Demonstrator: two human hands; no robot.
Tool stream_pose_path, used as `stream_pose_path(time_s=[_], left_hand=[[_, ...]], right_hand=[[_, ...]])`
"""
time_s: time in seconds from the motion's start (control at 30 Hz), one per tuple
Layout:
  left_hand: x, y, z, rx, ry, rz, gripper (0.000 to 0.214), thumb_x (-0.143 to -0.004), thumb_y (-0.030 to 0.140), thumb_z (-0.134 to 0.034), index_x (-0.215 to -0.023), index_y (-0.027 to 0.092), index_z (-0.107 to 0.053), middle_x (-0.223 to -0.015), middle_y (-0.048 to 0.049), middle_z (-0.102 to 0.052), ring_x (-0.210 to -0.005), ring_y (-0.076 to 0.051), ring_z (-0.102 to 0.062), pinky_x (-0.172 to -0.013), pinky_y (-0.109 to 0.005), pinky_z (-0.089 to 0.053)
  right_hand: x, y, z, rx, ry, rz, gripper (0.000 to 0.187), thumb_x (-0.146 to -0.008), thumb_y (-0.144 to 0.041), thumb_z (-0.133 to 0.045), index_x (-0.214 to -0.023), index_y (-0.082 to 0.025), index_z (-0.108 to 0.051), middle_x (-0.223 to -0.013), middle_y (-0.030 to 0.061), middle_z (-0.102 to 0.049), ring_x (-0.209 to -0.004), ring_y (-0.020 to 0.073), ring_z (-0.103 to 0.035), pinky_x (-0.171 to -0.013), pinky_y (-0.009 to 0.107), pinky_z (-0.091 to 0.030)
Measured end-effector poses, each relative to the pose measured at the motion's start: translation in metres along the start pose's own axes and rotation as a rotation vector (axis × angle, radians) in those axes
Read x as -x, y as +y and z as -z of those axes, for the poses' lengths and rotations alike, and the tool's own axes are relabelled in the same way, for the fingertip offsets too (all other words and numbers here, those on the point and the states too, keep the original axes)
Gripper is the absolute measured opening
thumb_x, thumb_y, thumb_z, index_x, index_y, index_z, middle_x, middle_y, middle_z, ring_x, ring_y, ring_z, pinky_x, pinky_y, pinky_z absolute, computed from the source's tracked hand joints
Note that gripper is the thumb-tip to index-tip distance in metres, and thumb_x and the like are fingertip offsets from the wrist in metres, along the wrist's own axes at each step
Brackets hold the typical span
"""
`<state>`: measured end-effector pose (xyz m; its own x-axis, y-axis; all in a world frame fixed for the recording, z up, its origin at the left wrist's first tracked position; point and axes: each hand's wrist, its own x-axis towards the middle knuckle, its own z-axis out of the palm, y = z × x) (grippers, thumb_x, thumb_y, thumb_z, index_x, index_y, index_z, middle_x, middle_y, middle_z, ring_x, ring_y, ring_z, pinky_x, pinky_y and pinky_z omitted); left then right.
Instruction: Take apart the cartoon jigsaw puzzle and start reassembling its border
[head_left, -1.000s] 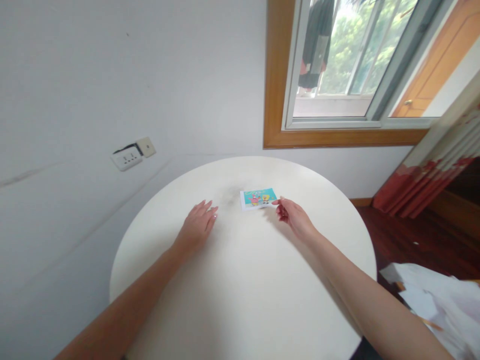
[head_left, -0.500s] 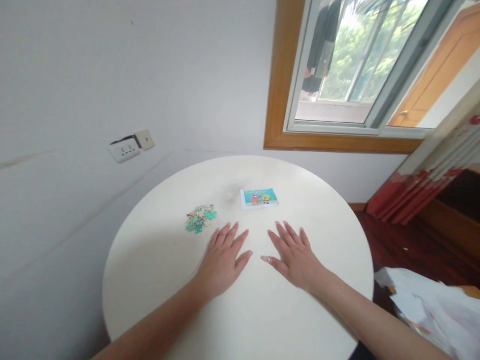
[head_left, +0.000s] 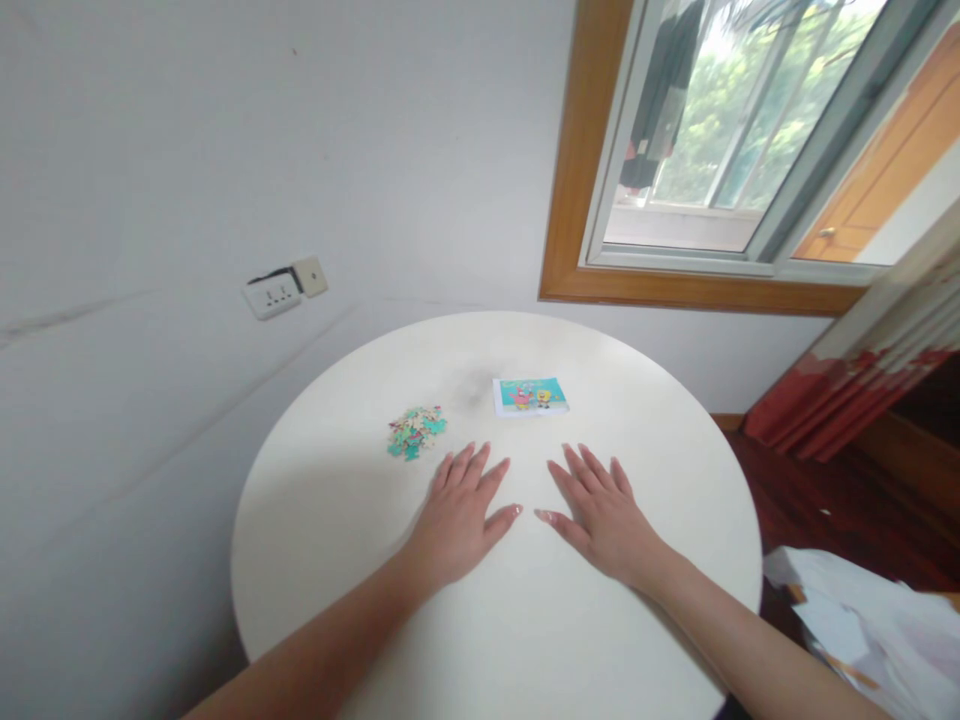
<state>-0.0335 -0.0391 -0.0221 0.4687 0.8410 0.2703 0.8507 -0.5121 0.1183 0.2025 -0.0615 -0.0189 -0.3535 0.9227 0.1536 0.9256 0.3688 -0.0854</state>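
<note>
So, left hand [head_left: 459, 518] spread near puzzle pieces [head_left: 415, 432], right hand [head_left: 606, 520] spread near picture card [head_left: 532, 396]

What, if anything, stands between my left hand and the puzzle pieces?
Nothing visible does: only a little of the white table shows between the left hand and the puzzle pieces. The picture card lies to the right, outside this path.

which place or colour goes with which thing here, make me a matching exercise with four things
1. wall socket
2. puzzle pieces
3. curtain
4. picture card

A. heaped near the left hand
B. ahead of the gap between the left hand and the right hand
C. left of the window
D. red lower part

Pairs: 1-C, 2-A, 3-D, 4-B
</note>
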Motion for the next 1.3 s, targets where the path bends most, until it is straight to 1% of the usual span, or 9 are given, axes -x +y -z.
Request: stream_pose_path(time_s=[0.3, 0.43, 0.63, 0.8, 0.97, 1.13, 1.3], left_hand=[[-0.0001, 0.0003, 0.0007, -0.005, -0.030, 0.010, 0.058, -0.092, 0.058, -0.036, -0.139, 0.025, -0.043, -0.150, -0.0108, -0.034, -0.140, -0.032, -0.025, -0.112, -0.054, -0.021], [-0.0002, -0.0001, -0.0005, -0.010, -0.001, -0.002, 0.057, -0.092, 0.058, -0.037, -0.138, 0.026, -0.044, -0.150, -0.0101, -0.035, -0.139, -0.031, -0.027, -0.112, -0.054, -0.022], [0.0011, -0.0015, -0.0031, -0.004, 0.007, -0.004, 0.057, -0.092, 0.057, -0.037, -0.139, 0.026, -0.043, -0.150, -0.0099, -0.035, -0.140, -0.031, -0.026, -0.112, -0.054, -0.021], [0.0013, -0.0013, -0.0040, 0.002, 0.040, -0.015, 0.056, -0.092, 0.057, -0.037, -0.139, 0.027, -0.043, -0.150, -0.0096, -0.035, -0.140, -0.031, -0.026, -0.113, -0.053, -0.020], [0.0008, -0.0007, -0.0026, -0.016, 0.014, -0.004, 0.056, -0.092, 0.057, -0.038, -0.138, 0.026, -0.044, -0.149, -0.0105, -0.036, -0.139, -0.032, -0.027, -0.112, -0.053, -0.022], [0.0017, -0.0015, -0.0029, -0.001, 0.032, -0.013, 0.055, -0.092, 0.056, -0.038, -0.138, 0.027, -0.044, -0.150, -0.0090, -0.035, -0.139, -0.031, -0.027, -0.112, -0.052, -0.022], [0.0005, -0.0004, 0.0008, -0.009, 0.032, -0.011, 0.056, -0.090, 0.057, -0.040, -0.137, 0.027, -0.047, -0.148, -0.0094, -0.039, -0.137, -0.031, -0.032, -0.109, -0.051, -0.028]], right_hand=[[0.0001, -0.0001, -0.0002, -0.004, -0.007, -0.007, 0.066, -0.091, -0.064, -0.027, -0.146, -0.027, -0.032, -0.155, 0.0104, -0.020, -0.143, 0.0322, -0.016, -0.110, 0.061, -0.016], [0.0002, 0.0003, -0.0014, 0.003, 0.012, -0.001, 0.065, -0.091, -0.063, -0.030, -0.146, -0.027, -0.033, -0.155, 0.0105, -0.022, -0.143, 0.0323, -0.017, -0.109, 0.061, -0.017], [0.0003, 0.0001, -0.0011, -0.001, 0.008, -0.002, 0.067, -0.091, -0.064, -0.027, -0.146, -0.027, -0.033, -0.155, 0.0102, -0.021, -0.143, 0.0323, -0.017, -0.110, 0.061, -0.017], [0.0002, -0.0001, -0.0011, 0.002, 0.021, 0.004, 0.066, -0.091, -0.063, -0.028, -0.146, -0.027, -0.033, -0.154, 0.0106, -0.022, -0.142, 0.0328, -0.018, -0.109, 0.062, -0.018], [0.0002, 0.0000, -0.0008, 0.009, 0.013, 0.002, 0.066, -0.091, -0.063, -0.027, -0.146, -0.027, -0.032, -0.154, 0.0103, -0.021, -0.143, 0.0327, -0.017, -0.110, 0.061, -0.017], [0.0005, 0.0004, -0.0014, 0.013, 0.021, 0.003, 0.065, -0.091, -0.063, -0.029, -0.145, -0.027, -0.034, -0.154, 0.0101, -0.022, -0.142, 0.0329, -0.018, -0.109, 0.061, -0.018], [0.0008, 0.0008, -0.0020, 0.006, 0.024, 0.007, 0.065, -0.091, -0.062, -0.031, -0.146, -0.027, -0.034, -0.154, 0.0100, -0.023, -0.142, 0.0326, -0.018, -0.110, 0.060, -0.018]])
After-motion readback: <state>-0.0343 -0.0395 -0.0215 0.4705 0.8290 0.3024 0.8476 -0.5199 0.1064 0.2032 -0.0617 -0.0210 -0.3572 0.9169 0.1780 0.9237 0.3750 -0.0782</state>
